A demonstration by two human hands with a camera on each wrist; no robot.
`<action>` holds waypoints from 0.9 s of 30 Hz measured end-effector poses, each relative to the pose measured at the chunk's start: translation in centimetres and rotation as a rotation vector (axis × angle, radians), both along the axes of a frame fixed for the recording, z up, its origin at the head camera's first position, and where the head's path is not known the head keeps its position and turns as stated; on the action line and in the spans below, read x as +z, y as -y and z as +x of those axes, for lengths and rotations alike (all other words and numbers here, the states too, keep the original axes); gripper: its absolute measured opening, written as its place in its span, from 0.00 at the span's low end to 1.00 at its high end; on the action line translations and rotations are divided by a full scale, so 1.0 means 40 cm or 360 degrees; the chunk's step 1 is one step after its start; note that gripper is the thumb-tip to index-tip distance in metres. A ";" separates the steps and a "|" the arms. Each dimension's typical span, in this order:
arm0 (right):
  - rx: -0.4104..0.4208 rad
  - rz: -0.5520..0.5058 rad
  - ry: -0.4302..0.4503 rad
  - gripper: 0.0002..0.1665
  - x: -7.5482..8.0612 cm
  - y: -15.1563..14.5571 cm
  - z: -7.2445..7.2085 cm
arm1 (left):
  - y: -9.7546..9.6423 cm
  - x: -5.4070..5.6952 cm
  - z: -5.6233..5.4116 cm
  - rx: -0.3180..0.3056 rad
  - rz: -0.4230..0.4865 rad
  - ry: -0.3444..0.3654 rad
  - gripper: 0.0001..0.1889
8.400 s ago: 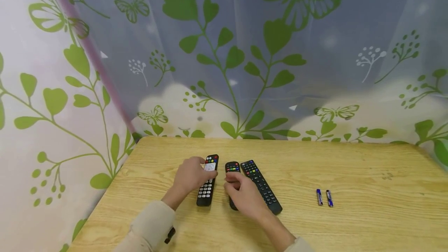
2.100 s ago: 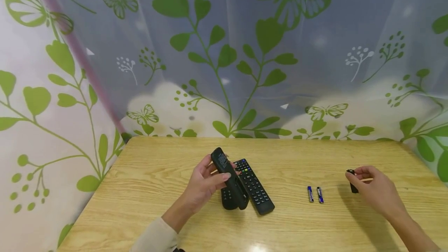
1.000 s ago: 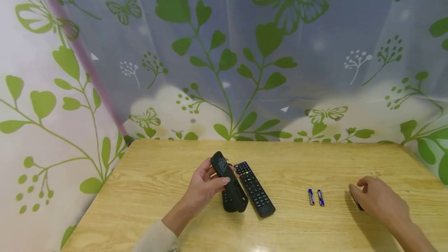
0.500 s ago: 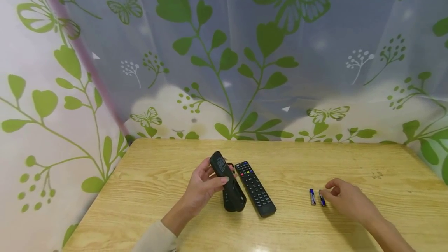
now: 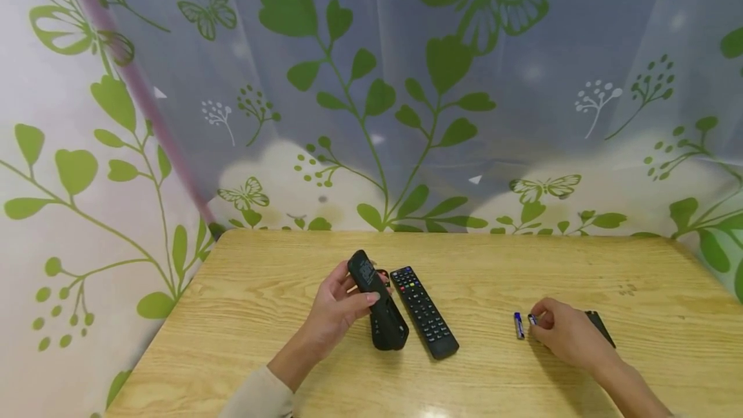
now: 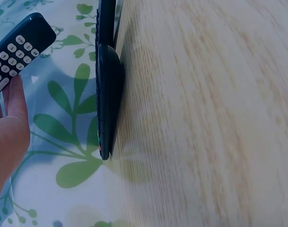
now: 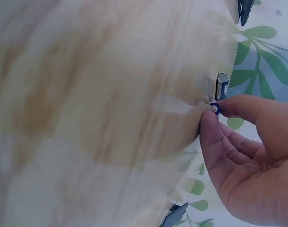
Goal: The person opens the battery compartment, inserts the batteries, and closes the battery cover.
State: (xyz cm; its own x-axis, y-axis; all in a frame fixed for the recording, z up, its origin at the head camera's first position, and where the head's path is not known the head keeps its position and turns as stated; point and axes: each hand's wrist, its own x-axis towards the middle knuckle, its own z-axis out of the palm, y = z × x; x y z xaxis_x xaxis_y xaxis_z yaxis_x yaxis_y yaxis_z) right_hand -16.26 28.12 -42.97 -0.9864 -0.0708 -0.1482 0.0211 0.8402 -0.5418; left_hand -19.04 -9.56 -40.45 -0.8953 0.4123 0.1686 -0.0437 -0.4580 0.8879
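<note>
My left hand [image 5: 339, 305] holds a black remote control [image 5: 364, 271] tilted above the table, its back with small printed text toward the head camera and an open battery compartment lower down. The white number buttons on that remote's front show in the left wrist view. With thumb and forefinger my right hand [image 5: 571, 337] pinches a small blue battery [image 7: 214, 109], mostly hidden by the fingertips. A second blue battery [image 5: 519, 326] lies just left of it. Behind the right hand, a flat black battery cover [image 5: 601, 328] rests on the table.
A black remote with coloured buttons [image 5: 424, 311] lies face up right of the held one. Another black remote [image 5: 376, 329] lies partly hidden beneath the held one. The wooden table [image 5: 278, 257] meets a leaf-patterned cloth [image 5: 348, 166] at its back edge.
The left hand has picked up and turned over the left remote. The right hand has set the battery cover down at the right, then moved left to the right-hand battery and pinched it.
</note>
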 end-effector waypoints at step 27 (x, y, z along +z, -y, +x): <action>-0.0070 -0.0371 -0.0275 0.23 0.036 0.030 0.031 | 0.000 0.002 -0.005 0.0001 0.0044 0.0001 0.27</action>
